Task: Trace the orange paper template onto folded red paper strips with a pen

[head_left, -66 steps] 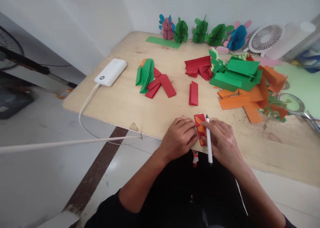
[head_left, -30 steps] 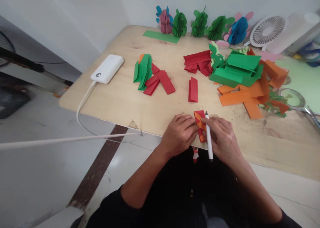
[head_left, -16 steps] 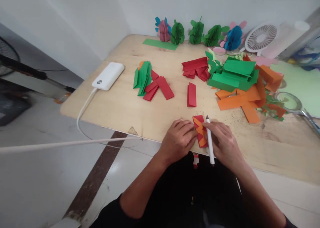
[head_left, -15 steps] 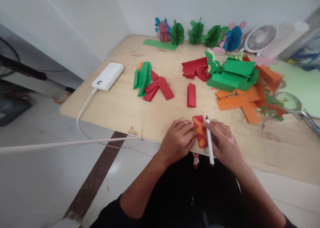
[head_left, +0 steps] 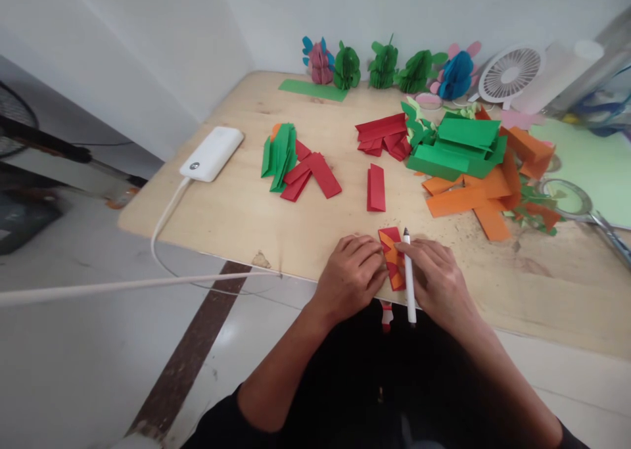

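A folded red paper strip lies at the table's front edge with an orange paper cutout on top of it. My left hand, fingers curled together, presses on the strip's left side. From the right, my right hand grips a white pen, its dark tip pointing away from me. The fingertips of that hand also rest on the orange cutout. Just beyond the strip lies another folded red paper.
Folded green paper and red strips lie to the left, near a white power bank with a cable. Green and orange paper are heaped at right, beside scissors. Paper figures and a white fan stand behind.
The pen has tilted slightly more upright in my right hand, its lower end shifting left. Both hands stay at the red strip; the view has shifted a little.
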Action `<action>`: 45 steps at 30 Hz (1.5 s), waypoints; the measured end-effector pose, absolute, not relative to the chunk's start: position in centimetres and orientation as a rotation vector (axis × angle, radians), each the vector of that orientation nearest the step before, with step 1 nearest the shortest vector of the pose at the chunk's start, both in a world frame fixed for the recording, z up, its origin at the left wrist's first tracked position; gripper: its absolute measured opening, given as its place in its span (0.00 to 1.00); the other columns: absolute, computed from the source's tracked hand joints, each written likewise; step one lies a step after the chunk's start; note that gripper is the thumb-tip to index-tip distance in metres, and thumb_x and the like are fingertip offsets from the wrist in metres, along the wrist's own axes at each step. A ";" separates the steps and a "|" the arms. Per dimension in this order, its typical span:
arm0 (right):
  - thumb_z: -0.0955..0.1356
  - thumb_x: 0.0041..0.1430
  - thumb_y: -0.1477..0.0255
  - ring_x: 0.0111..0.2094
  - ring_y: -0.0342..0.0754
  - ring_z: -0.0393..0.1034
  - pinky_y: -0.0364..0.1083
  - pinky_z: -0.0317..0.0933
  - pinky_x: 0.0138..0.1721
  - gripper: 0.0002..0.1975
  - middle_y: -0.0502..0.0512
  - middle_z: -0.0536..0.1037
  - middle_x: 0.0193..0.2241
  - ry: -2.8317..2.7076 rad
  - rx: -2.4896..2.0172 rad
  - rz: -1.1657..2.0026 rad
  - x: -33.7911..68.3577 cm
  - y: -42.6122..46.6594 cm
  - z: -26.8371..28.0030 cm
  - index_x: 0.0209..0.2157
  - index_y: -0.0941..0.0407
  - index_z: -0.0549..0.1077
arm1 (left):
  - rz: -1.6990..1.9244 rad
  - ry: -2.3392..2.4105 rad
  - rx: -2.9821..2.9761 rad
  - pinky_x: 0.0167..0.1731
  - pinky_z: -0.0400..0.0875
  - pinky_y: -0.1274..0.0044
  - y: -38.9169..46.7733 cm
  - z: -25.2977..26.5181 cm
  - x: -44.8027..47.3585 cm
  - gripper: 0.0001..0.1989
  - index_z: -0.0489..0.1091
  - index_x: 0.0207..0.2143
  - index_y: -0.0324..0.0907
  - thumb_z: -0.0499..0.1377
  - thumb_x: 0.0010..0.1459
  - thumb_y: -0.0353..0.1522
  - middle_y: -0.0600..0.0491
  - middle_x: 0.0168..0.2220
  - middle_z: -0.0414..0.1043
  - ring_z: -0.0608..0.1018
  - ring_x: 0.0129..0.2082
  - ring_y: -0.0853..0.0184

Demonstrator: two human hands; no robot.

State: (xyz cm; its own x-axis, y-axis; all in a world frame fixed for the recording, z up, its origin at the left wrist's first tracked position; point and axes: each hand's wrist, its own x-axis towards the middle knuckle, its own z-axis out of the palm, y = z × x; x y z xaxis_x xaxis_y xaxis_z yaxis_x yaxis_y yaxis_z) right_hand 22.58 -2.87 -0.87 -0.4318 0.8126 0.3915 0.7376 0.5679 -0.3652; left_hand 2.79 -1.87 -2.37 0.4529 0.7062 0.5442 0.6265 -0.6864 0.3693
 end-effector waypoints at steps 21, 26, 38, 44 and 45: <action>0.61 0.62 0.79 0.49 0.55 0.70 0.54 0.61 0.45 0.21 0.60 0.79 0.43 -2.284 -1.227 0.138 22.3 -2.9 -0.6 0.56 0.54 0.67 | 1.018 1.180 2.572 0.51 0.69 0.66 -1.8 -2.2 2.8 0.06 0.72 0.36 0.40 0.55 0.62 0.30 0.48 0.42 0.77 0.76 0.46 0.61; 0.62 0.61 0.79 0.49 0.56 0.70 0.55 0.61 0.45 0.24 0.60 0.79 0.43 -2.289 -1.218 0.146 22.4 -2.9 -0.7 0.58 0.54 0.65 | 1.017 1.180 2.572 0.51 0.69 0.65 -1.8 -2.2 2.8 0.06 0.72 0.35 0.40 0.56 0.62 0.30 0.48 0.42 0.77 0.76 0.46 0.61; 0.61 0.60 0.79 0.48 0.56 0.71 0.56 0.62 0.46 0.23 0.59 0.79 0.42 -2.289 -1.247 0.144 22.3 -2.9 -0.6 0.57 0.53 0.67 | 0.997 1.182 2.559 0.51 0.69 0.64 -1.9 -2.3 2.7 0.07 0.73 0.37 0.40 0.55 0.62 0.31 0.48 0.43 0.77 0.76 0.47 0.60; 0.61 0.61 0.78 0.48 0.55 0.70 0.53 0.61 0.44 0.20 0.60 0.78 0.42 -2.289 -1.240 0.132 22.4 -2.9 -0.6 0.54 0.54 0.69 | 0.978 1.142 2.559 0.51 0.69 0.65 -2.1 -2.4 2.5 0.08 0.74 0.38 0.40 0.55 0.63 0.31 0.49 0.43 0.78 0.76 0.47 0.61; 0.61 0.61 0.78 0.48 0.55 0.69 0.53 0.61 0.44 0.19 0.60 0.78 0.42 -2.286 -1.237 0.129 22.4 -2.9 -0.6 0.53 0.54 0.69 | 0.967 1.134 2.562 0.51 0.68 0.65 -2.1 -2.4 2.5 0.08 0.74 0.38 0.40 0.55 0.63 0.31 0.49 0.44 0.77 0.76 0.48 0.61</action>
State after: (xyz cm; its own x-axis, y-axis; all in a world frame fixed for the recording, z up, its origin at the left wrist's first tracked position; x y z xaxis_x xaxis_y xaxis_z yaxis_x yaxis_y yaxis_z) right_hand 22.36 -2.88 -0.63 -0.4385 0.8013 0.4070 0.7505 0.5756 -0.3246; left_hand 2.52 -2.07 -2.37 0.4981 0.7138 0.4924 0.5988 -0.6938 0.4000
